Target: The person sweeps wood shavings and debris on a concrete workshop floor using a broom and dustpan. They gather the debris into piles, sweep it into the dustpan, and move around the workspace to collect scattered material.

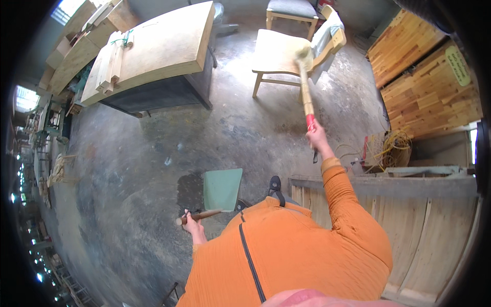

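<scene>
At the lower middle, my left hand [193, 226] is closed round the wooden handle of a dustpan with a flat green pan [222, 187]. The pan hangs close to the floor, in front of my shoes. My right hand [317, 137] reaches forward and grips a broom [307, 98] by the red-wrapped part of its handle. The broom's pale, slightly blurred head overlaps the seat of a light wooden chair [276, 52], near the backrest. Whether the bristles touch the seat, I cannot tell.
A thick wooden-topped table [163, 43] bearing several wood strips [110, 64] stands far left. Behind the chair is a padded stool [291, 9]. To the right are wooden panels [429, 87], coiled yellow cable [396, 146] and a wooden bench or cabinet [409, 225] beside me.
</scene>
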A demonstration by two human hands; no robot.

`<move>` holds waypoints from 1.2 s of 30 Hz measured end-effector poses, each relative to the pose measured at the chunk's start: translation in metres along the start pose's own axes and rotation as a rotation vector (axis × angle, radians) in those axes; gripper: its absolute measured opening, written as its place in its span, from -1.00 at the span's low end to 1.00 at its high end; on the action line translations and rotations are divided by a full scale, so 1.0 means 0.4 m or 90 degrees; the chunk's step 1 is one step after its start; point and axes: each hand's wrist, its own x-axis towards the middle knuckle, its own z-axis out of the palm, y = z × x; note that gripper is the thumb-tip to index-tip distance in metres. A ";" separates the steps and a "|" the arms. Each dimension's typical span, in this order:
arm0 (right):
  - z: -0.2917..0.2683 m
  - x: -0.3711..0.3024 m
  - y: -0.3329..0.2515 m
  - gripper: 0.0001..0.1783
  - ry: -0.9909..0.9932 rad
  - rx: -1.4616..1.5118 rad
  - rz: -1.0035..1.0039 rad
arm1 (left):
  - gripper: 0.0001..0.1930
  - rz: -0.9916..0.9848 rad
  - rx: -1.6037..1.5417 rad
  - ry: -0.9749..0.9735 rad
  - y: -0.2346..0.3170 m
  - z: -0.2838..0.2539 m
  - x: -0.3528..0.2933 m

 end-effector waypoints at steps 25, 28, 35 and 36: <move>0.194 0.022 0.456 -0.24 -0.087 -0.471 0.041 | -0.83 0.023 0.045 0.030 -0.039 0.272 0.078; 0.309 0.248 0.504 -0.24 -0.039 -0.427 0.061 | -0.81 0.024 0.050 0.022 -0.086 0.333 0.062; 0.428 0.769 0.476 -0.24 -0.007 -0.401 0.041 | -0.81 -0.034 0.093 -0.065 -0.196 0.457 0.033; 0.393 0.836 0.437 -0.24 -0.018 -0.415 0.048 | -0.83 -0.061 0.072 -0.075 -0.212 0.486 0.031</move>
